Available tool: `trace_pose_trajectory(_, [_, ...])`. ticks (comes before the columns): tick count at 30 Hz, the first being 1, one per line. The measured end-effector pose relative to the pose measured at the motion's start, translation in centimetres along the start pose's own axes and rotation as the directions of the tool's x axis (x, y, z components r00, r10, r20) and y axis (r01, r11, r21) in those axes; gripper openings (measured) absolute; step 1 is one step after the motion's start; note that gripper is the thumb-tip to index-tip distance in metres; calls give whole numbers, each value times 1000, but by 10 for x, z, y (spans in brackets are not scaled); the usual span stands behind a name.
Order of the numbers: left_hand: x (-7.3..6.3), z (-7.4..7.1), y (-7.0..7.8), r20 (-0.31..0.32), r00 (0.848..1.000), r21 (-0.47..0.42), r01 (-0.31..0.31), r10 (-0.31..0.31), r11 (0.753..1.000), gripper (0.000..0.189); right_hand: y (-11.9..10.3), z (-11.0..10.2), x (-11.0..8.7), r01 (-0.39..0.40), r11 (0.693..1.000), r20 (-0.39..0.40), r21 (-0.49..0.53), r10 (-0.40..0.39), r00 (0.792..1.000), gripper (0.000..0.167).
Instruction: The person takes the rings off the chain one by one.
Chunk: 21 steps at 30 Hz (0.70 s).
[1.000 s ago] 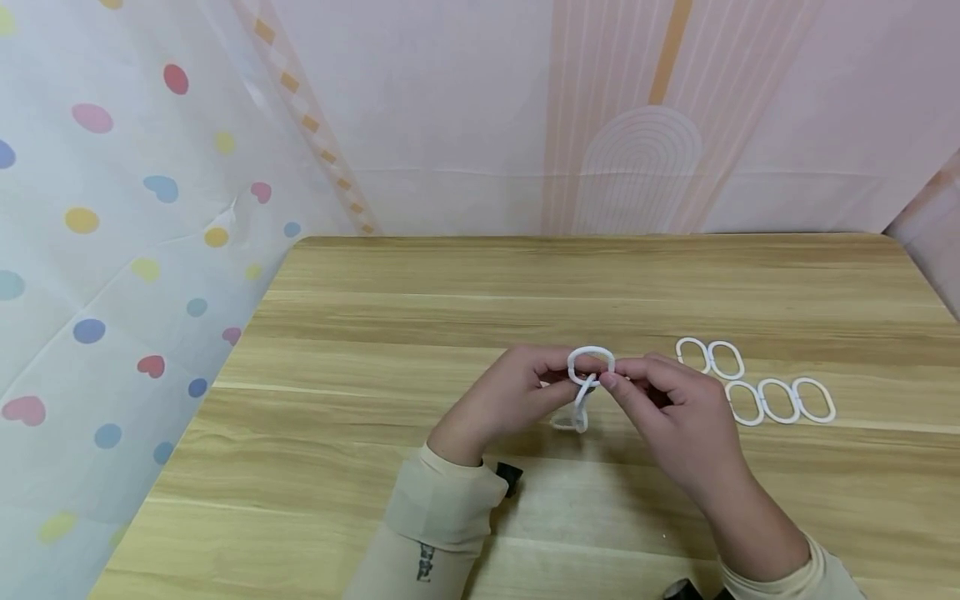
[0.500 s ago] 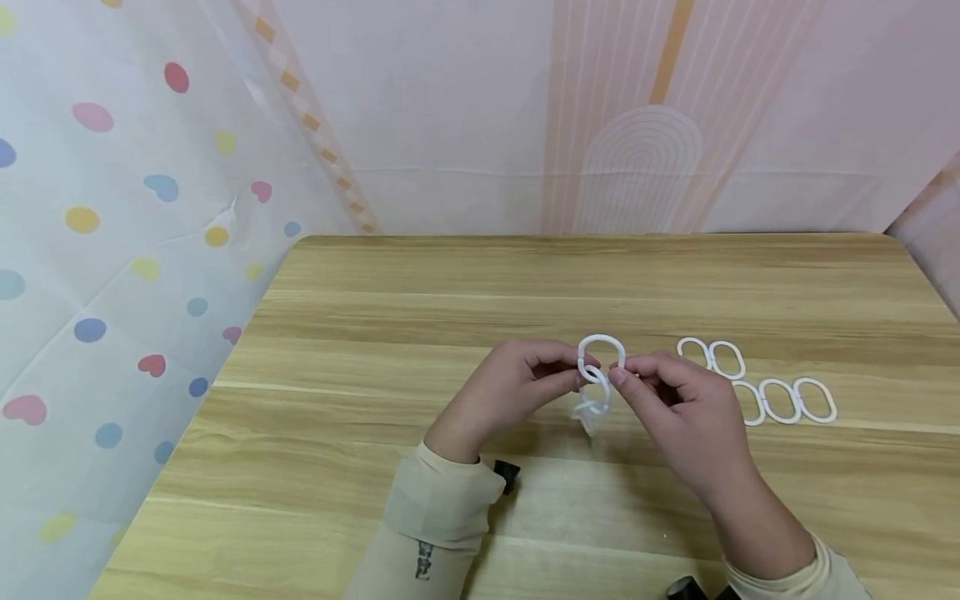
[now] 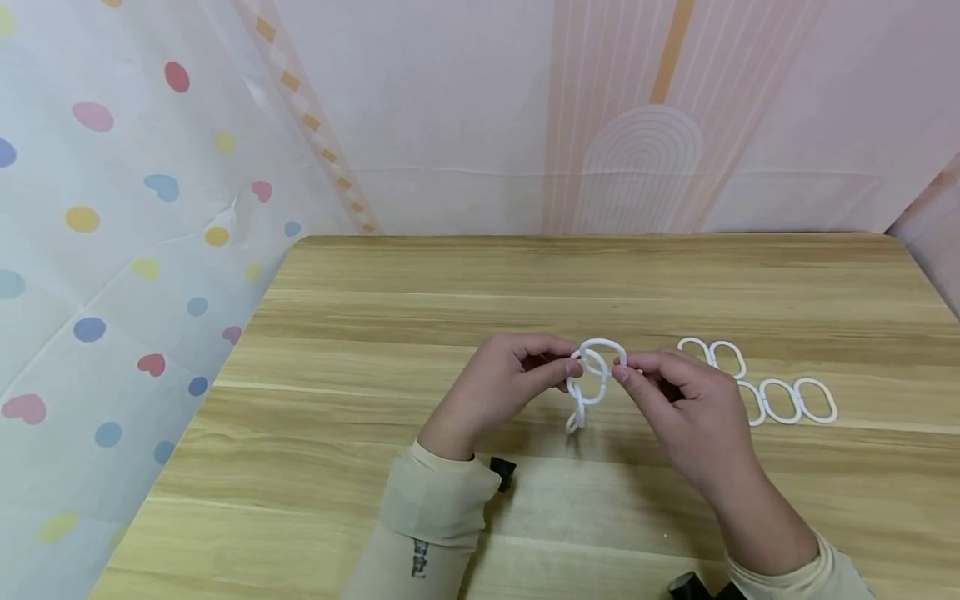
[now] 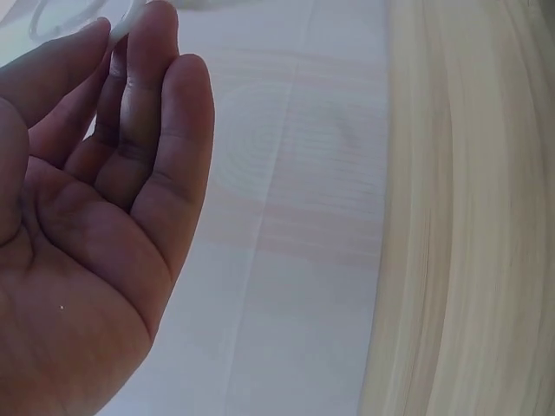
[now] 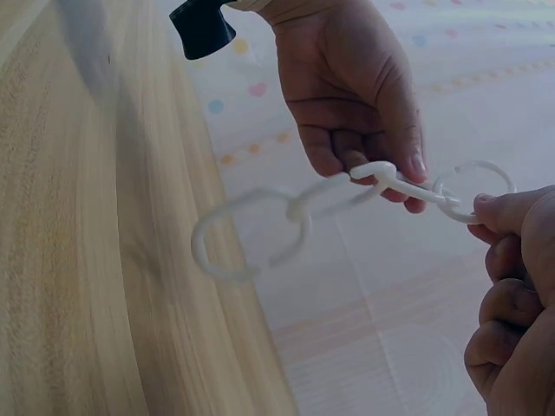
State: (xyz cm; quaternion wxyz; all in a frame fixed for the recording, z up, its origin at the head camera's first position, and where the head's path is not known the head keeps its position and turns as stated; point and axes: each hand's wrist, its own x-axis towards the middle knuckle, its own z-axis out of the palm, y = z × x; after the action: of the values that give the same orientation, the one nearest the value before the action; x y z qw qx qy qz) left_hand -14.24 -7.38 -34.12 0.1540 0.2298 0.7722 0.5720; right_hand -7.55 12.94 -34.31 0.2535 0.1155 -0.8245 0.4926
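Note:
A short chain of white plastic chain links hangs between the two hands. My right hand (image 3: 686, 408) pinches the top link (image 3: 602, 341) between thumb and index finger, at its right side. My left hand (image 3: 502, 375) pinches the second link (image 3: 592, 401), which is threaded through the top one. Below the left fingertips dangle the lower links (image 3: 579, 412), clear of the table. In the right wrist view the end link (image 5: 196, 243) swings free, with a small gap in its loop. The left wrist view shows the left palm (image 4: 78, 277), with the pinched link mostly out of frame.
To the right, on the wooden table (image 3: 375, 292), more white links lie flat in two rows: a back pair (image 3: 743, 364) and a front row (image 3: 834, 410), partly covered by the right hand. Black wrist devices (image 3: 504, 473) sit at both cuffs. A patterned curtain (image 3: 450, 125) hangs behind.
The left fingers have shifted slightly left and up, from beside the top link to the second link. The top link has moved a little right with the right hand. The dangling links have swung.

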Motion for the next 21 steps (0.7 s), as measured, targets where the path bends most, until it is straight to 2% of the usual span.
trace_pose_trajectory(5, [0,-2,-2,-19,1000,3,5,-5,1000,16,3,1,1,44,998,-8,-42,-44,999,14])
trace_pose_trajectory(15, [0,-5,-1,-54,998,11,12,-11,1000,20,6,1,0,50,997,12,-53,-49,999,17])
trace_pose_trajectory(21, [0,-7,-1,-79,996,-26,43,-45,999,19,9,0,2,122,988,17,-91,-121,992,18])
